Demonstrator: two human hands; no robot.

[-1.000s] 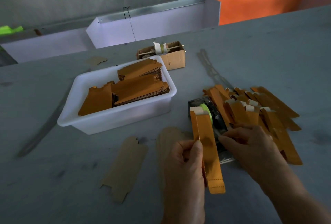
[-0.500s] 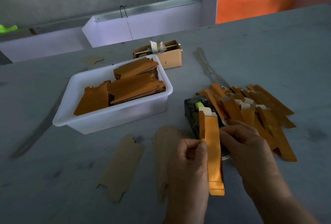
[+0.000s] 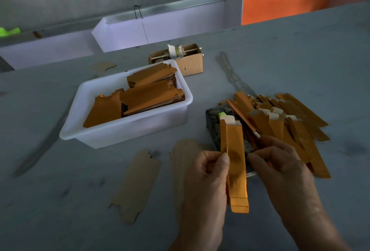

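I hold a long folded gold card sleeve (image 3: 236, 162) upright over the table. My left hand (image 3: 206, 182) pinches its left edge between thumb and fingers. My right hand (image 3: 280, 166) sits at the sleeve's right edge with fingers curled; whether its fingertips grip the sleeve is unclear. Behind the sleeve sits a dark tape dispenser (image 3: 215, 122) with a green roll. A pile of finished gold sleeves (image 3: 290, 122) lies to the right of it.
A white plastic tub (image 3: 128, 130) holds stacks of flat gold card blanks (image 3: 144, 98). Two flat brown blanks (image 3: 138, 182) lie face down near my left hand. A small cardboard box (image 3: 188, 62) with a spool stands behind the tub. White troughs (image 3: 160, 28) line the table's far edge.
The sleeve has shifted slightly right and lower in front of the dispenser. My right hand has drawn in close to its right edge.
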